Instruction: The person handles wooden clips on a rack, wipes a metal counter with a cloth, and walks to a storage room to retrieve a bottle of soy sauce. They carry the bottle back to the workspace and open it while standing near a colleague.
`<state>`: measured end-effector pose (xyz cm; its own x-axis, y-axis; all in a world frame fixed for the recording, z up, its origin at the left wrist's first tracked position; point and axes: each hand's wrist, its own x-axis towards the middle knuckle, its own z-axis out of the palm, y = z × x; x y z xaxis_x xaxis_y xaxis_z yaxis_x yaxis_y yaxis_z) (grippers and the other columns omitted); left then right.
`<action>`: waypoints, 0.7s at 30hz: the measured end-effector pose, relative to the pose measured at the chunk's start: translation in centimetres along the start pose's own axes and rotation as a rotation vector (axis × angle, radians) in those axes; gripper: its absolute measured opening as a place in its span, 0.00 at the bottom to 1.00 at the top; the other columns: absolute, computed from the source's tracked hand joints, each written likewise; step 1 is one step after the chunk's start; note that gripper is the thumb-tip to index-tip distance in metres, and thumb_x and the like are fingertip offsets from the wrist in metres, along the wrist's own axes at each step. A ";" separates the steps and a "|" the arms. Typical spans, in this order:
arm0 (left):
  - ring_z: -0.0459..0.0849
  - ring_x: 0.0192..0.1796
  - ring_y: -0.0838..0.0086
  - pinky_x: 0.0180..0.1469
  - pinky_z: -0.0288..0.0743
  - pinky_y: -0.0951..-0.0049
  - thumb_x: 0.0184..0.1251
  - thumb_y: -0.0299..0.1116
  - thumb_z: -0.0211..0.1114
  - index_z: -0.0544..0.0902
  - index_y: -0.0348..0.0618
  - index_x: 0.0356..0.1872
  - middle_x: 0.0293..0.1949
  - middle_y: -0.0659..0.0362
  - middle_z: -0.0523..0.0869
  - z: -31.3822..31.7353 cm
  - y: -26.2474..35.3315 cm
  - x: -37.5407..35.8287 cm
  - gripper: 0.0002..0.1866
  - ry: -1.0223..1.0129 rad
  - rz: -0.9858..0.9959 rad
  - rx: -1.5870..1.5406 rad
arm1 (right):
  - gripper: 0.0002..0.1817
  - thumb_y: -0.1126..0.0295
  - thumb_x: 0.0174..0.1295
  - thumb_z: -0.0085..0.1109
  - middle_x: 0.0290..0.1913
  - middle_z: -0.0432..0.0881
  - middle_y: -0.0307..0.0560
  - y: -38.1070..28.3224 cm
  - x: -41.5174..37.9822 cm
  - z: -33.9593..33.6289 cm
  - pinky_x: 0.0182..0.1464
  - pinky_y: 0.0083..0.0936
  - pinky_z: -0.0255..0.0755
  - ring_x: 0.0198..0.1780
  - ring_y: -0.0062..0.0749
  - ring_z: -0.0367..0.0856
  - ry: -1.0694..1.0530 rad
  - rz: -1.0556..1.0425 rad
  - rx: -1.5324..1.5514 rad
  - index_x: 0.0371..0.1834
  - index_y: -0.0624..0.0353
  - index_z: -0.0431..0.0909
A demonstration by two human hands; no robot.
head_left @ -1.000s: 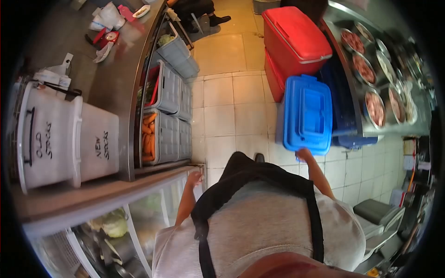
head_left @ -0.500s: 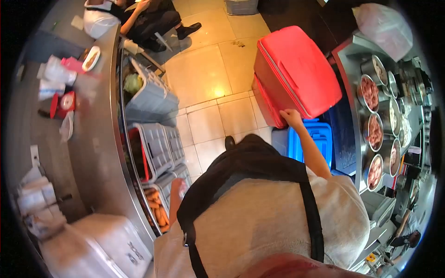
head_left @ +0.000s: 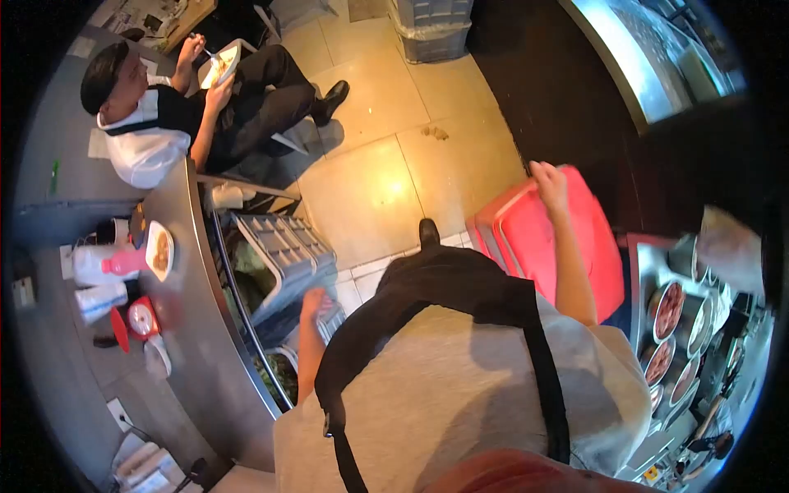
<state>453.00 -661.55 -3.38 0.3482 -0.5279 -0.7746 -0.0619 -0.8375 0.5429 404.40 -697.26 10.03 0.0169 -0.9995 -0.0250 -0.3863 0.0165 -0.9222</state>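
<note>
My right hand [head_left: 551,186], its fingers curled in and nothing showing in them, is over the red cooler box [head_left: 575,246] at my right. In this view the hand overlaps the far part of the lid. Low at my left side, my left hand [head_left: 313,304] hangs with its fingers loosely apart, holding nothing. Nearest to it is a tilted grey plastic crate [head_left: 289,255] under the steel counter [head_left: 197,329]. My black shoe [head_left: 428,232] shows ahead on the tiled floor [head_left: 362,181].
A seated person [head_left: 156,131] at the far left holds a white dish [head_left: 222,66]. The left counter bears another dish [head_left: 160,251] and a red scale [head_left: 143,318]. Steel bowls of meat [head_left: 667,312] stand at right. Stacked grey crates [head_left: 431,33] are ahead.
I have moved forward along the aisle; the cooler and counters have shifted back towards me. My right hand has gone from the cooler's near side to over its far part. The seated person is now fuller in view.
</note>
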 end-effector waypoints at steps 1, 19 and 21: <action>0.79 0.24 0.69 0.23 0.69 0.72 0.59 0.37 0.52 0.74 0.43 0.21 0.21 0.57 0.79 0.3 1.9 -0.1 0.11 -0.044 0.089 0.199 | 0.17 0.62 0.57 0.52 0.13 0.60 0.30 -0.9 3.6 2.8 0.19 0.17 0.52 0.19 0.12 0.56 -0.029 -0.117 -0.100 0.14 0.58 0.67; 0.77 0.24 0.75 0.24 0.70 0.74 0.49 0.24 0.53 0.74 0.40 0.24 0.21 0.59 0.78 -7.4 41.8 33.4 0.02 -0.298 0.088 0.135 | 0.12 0.64 0.49 0.47 0.31 0.79 0.53 13.2 33.0 14.8 0.35 0.33 0.71 0.35 0.43 0.78 -0.832 0.434 -0.935 0.22 0.58 0.78; 0.76 0.26 0.76 0.25 0.68 0.77 0.51 0.23 0.52 0.74 0.41 0.25 0.24 0.60 0.77 -8.1 49.0 37.0 0.03 -0.240 0.175 0.037 | 0.13 0.64 0.52 0.48 0.15 0.75 0.47 12.7 33.6 12.9 0.17 0.32 0.65 0.14 0.33 0.73 -0.562 0.706 -0.567 0.21 0.61 0.75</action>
<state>470.43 -721.01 -2.80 0.0988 -0.6790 -0.7275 -0.1374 -0.7334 0.6658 411.97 -730.26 -7.46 -0.0112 -0.6107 -0.7918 -0.8453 0.4288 -0.3188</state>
